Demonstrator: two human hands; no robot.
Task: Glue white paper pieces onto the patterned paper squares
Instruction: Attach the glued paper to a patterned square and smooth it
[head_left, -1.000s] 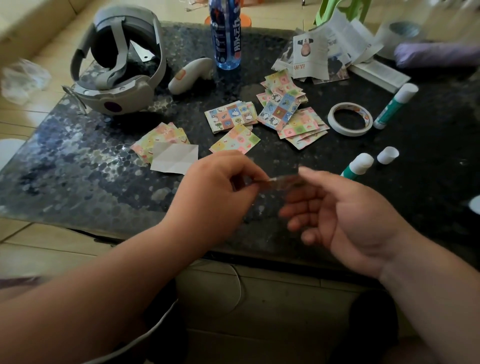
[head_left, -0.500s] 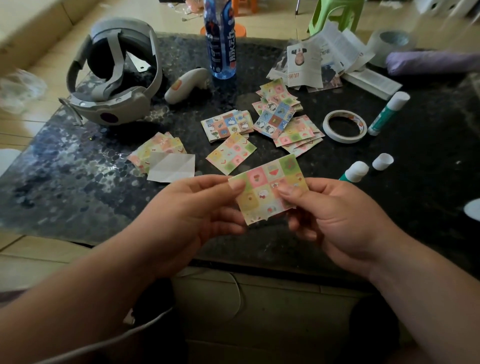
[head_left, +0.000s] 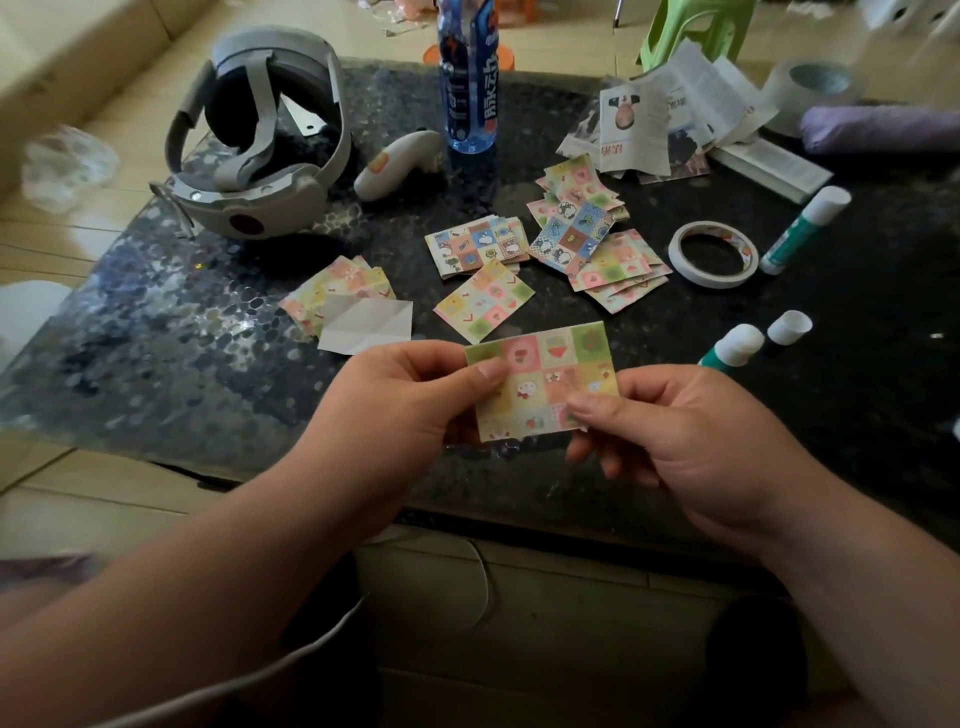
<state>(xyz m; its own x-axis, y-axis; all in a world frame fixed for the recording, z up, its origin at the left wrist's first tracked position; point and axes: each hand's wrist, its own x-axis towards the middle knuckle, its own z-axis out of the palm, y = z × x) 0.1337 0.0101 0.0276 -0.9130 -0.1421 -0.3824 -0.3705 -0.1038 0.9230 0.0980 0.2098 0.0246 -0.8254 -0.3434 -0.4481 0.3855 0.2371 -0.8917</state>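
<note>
A patterned paper square (head_left: 545, 376) with pastel cartoon tiles is held above the table's front edge, pattern side up. My left hand (head_left: 395, 405) pinches its left edge with the thumb on top. My right hand (head_left: 691, 441) pinches its lower right corner. A white paper piece (head_left: 366, 325) lies on a pile of patterned squares (head_left: 332, 288) at the left. A single patterned square (head_left: 483, 301) lies just beyond the held one. An uncapped glue stick (head_left: 732, 345) and its white cap (head_left: 789, 327) lie at the right.
More stacks of patterned squares (head_left: 582, 228) lie mid-table on the dark speckled table (head_left: 156, 338). A tape ring (head_left: 711, 254), a second capped glue stick (head_left: 805, 228), a VR headset (head_left: 254, 140), a white controller (head_left: 397, 163), a blue bottle (head_left: 470, 78) and folded printed papers (head_left: 670, 119) surround them.
A second ago the paper was edge-on between my hands; it has been turned pattern side up and is now held flatter and steadier, with both hands pinching it.
</note>
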